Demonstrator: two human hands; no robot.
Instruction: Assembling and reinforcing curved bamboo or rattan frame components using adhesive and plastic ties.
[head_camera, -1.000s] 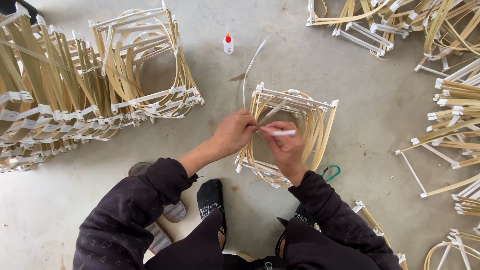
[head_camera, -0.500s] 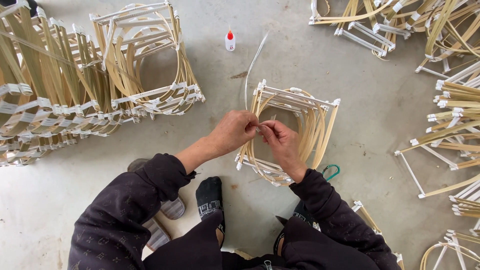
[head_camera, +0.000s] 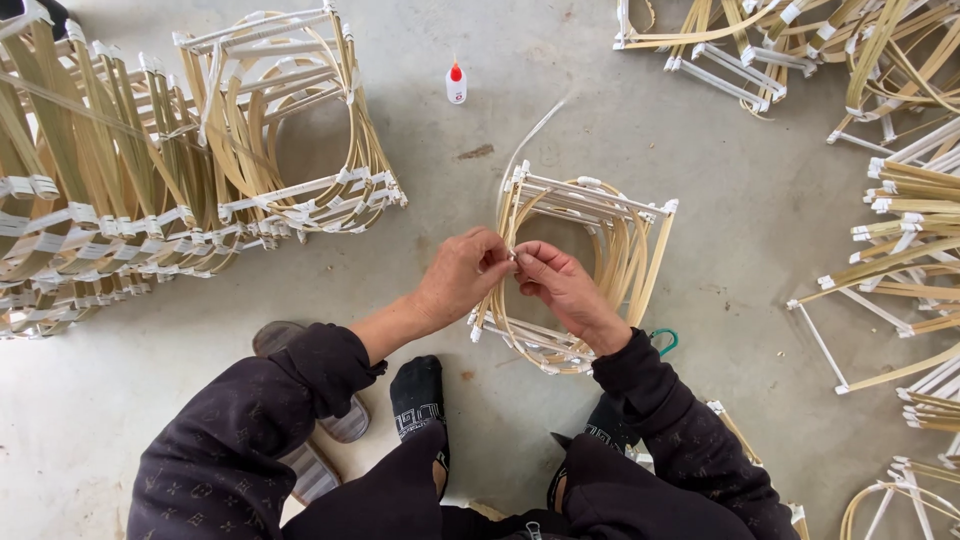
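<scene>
A person in dark sleeves sits on a grey concrete floor (head_camera: 700, 250), and just beyond the knees the left hand (head_camera: 462, 275) and right hand (head_camera: 562, 285) meet fingertip to fingertip, each grip pinching the same spot on a thin pale bamboo strip (head_camera: 528, 140) that curls away from them. The hands work at the near left edge of a square open frame of bent bamboo strips bound with white tape (head_camera: 600, 260), lying on the floor at centre. Farther off stand a small white glue bottle with a red cap (head_camera: 456, 82), a row of finished bamboo frames (head_camera: 150, 190) at far left, and loose bamboo frames (head_camera: 880, 200) at right.
</scene>
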